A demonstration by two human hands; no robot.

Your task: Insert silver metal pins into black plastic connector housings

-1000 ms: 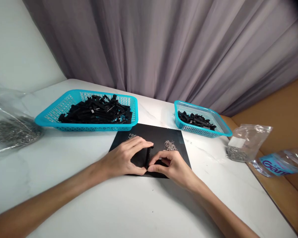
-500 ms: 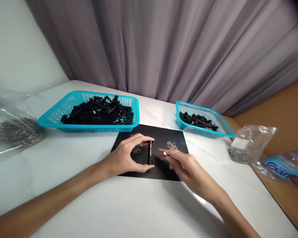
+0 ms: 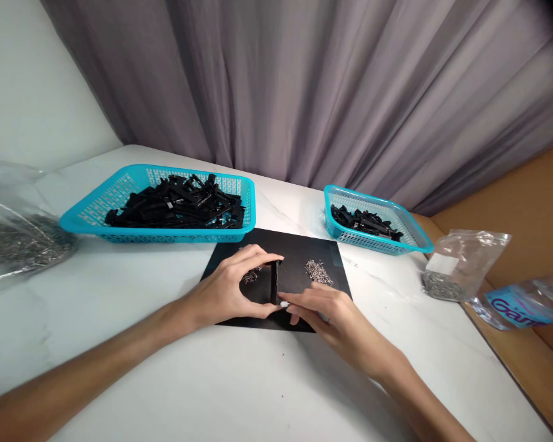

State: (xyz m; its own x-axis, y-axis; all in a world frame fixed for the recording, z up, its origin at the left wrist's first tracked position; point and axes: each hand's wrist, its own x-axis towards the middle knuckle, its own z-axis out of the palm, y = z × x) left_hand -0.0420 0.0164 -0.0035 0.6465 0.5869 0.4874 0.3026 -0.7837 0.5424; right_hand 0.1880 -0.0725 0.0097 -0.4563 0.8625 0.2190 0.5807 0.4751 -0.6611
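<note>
Between the thumb and fingers of my left hand [image 3: 230,285] a narrow black plastic part [image 3: 274,282] is gripped by its two ends, over a black mat [image 3: 299,242]. My right hand [image 3: 327,307] pinches a small white piece [image 3: 284,304] at the part's near end, close to my left thumb tip. Whether the white piece is a tool's tip or a loose part, I cannot tell. A pile of small metal pieces [image 3: 317,272] lies on the mat beyond my right hand. Another such pile [image 3: 251,277] shows partly behind my left fingers.
A large blue basket [image 3: 159,233] heaped with black plastic parts [image 3: 179,202] stands back left; a smaller blue basket [image 3: 373,245] with similar parts is back right. Clear bags of metal pieces lie at far left [image 3: 25,242] and right [image 3: 447,282]. A plastic bottle [image 3: 516,307] lies at the right edge.
My right hand has moved left and slightly nearer, bringing the white piece to the near end of the black part. My left hand keeps its grip. The view has shifted slightly.
</note>
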